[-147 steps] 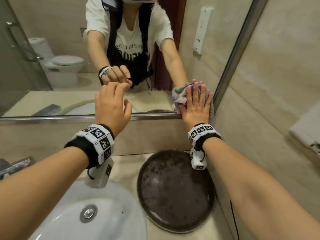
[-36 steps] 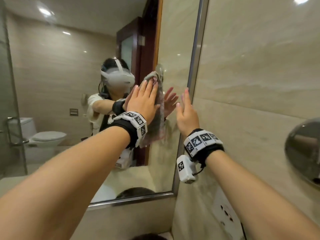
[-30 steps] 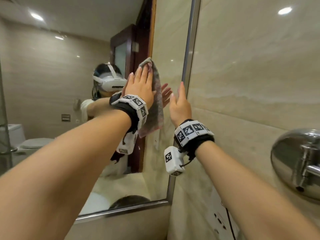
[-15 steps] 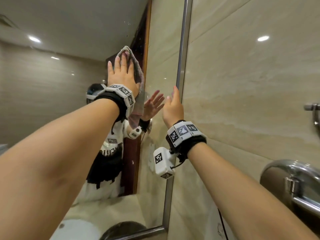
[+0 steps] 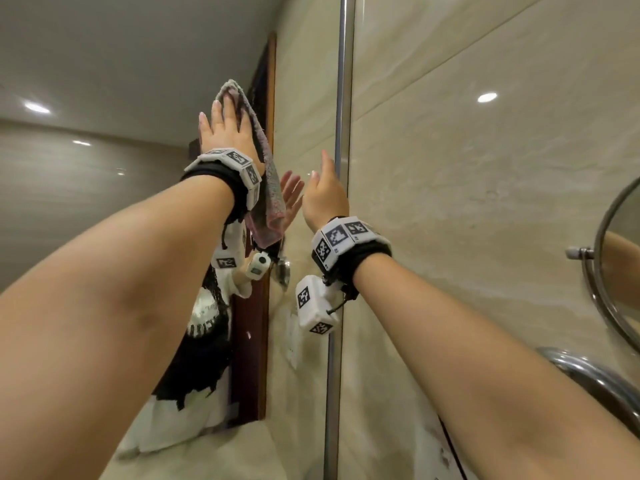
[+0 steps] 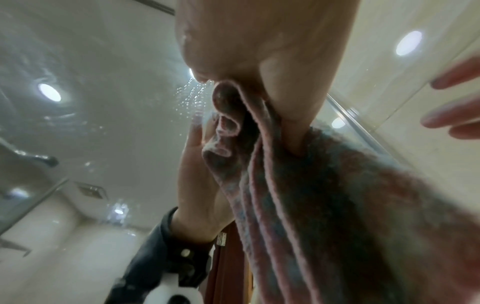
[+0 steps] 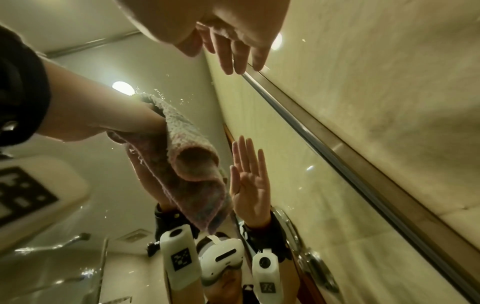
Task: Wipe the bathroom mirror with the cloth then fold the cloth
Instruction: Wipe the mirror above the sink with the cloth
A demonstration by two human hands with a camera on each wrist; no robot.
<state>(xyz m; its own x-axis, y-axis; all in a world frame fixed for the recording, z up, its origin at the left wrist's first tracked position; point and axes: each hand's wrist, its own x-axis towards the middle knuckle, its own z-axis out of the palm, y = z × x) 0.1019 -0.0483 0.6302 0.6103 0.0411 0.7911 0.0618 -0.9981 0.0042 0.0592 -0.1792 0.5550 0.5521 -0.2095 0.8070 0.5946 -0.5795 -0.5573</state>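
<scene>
Head view: your left hand (image 5: pixel 230 131), fingers flat, presses the cloth (image 5: pixel 268 188) high on the mirror (image 5: pixel 304 98); right hand (image 5: pixel 325 195) spread, empty. Next, sweep downward.

The folded pink-and-grey terry cloth (image 5: pixel 266 174) is pressed flat against the large wall mirror (image 5: pixel 104 81) under the left hand (image 5: pixel 230 131). To its right, the right hand (image 5: pixel 323 195) is raised beside the mirror's vertical metal frame edge (image 5: pixel 341 133), with the beige tiled wall (image 5: pixel 485 168) beyond.

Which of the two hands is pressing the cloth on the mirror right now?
The left hand, flat on the cloth; the right hand is bare beside the mirror frame.
</scene>
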